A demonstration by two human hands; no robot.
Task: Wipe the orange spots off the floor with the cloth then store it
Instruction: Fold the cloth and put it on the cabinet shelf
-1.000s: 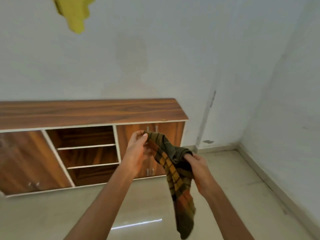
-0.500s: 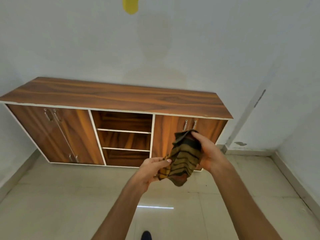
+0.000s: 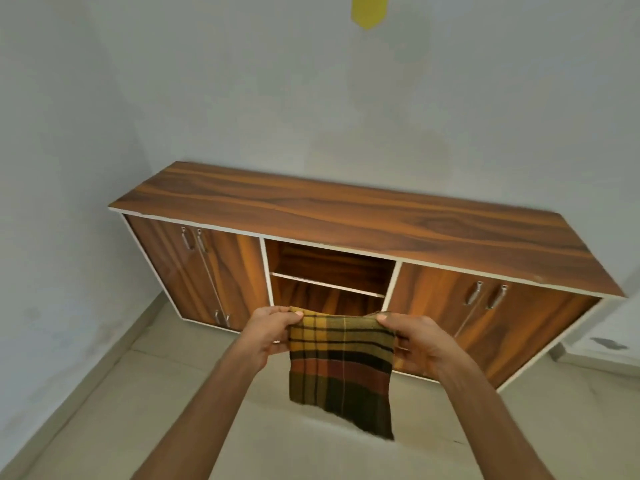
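Observation:
A plaid cloth (image 3: 341, 365) in yellow, brown and dark green hangs folded flat in front of me. My left hand (image 3: 270, 332) pinches its top left corner and my right hand (image 3: 417, 342) pinches its top right corner, stretching the upper edge level. The cloth hangs in front of the open middle shelves (image 3: 329, 282) of a low wooden cabinet (image 3: 346, 216). No orange spots show on the visible pale floor (image 3: 145, 393).
The cabinet stands against the white back wall, with closed double doors left (image 3: 197, 271) and right (image 3: 485, 317). A white side wall (image 3: 52, 237) closes the left. A yellow item (image 3: 369, 10) hangs high on the wall.
The bunched cloth has been spread and folded flat between both hands. The view has swung right to left, so the cabinet now sits centred and the left wall shows.

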